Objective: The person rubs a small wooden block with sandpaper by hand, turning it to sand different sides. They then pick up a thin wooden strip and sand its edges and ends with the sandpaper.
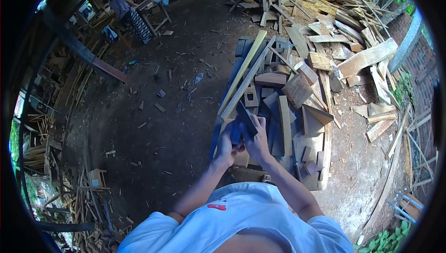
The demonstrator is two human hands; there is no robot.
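Lying at far left are scrap sticks, heaped on the dirt floor, and beyond them another person is standing by a table, well apart. Nearer the middle, the left hand is curling its fingers around the lower end of a dark block and pressing close against the right hand, which is gripping the same block from the other side. The block is sitting between and just above both hands, its long axis tilting up and away to the left, toward two pale slats leaning over the wood pile. Both hands are touching it, neither one nearer. Further right, loose planks are lying near a brick wall.
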